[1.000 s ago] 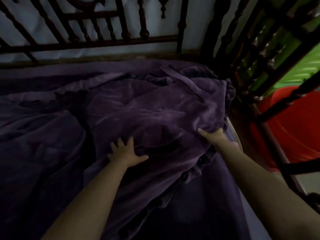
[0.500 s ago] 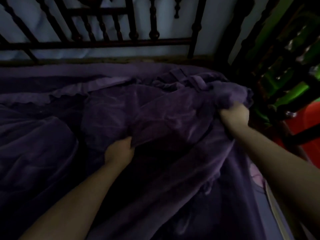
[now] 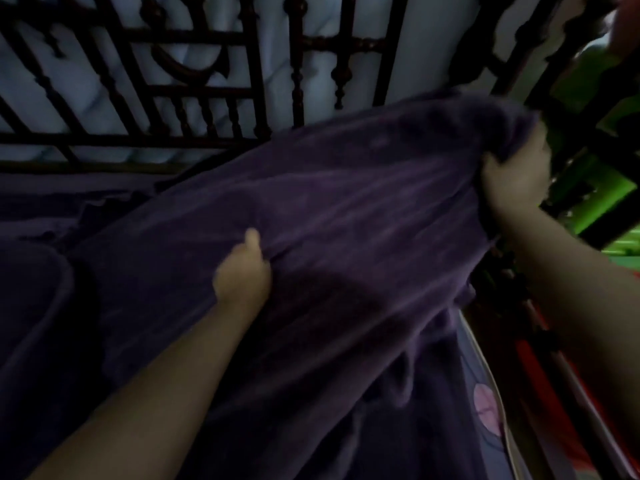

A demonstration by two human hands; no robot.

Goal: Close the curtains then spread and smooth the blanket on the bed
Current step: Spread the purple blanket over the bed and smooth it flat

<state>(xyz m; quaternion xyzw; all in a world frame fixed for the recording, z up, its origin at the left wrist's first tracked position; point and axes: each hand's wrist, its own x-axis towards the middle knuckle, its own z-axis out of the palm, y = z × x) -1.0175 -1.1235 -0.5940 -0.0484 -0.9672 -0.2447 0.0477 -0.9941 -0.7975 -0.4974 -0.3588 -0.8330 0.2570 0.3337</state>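
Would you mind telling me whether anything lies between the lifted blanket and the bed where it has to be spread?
Nothing visible does. Both the left hand and right hand grip the blanket, above more dark bedding.

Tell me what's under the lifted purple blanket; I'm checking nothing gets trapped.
Both hands, left and right, grip the purple blanket. Past its right edge shows a patterned mattress edge. Directly beneath, only shadow; the rest is covered.

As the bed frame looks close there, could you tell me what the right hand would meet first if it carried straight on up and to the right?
Probably the dark bed frame just beyond the right hand, which grips the blanket; depth is unclear.
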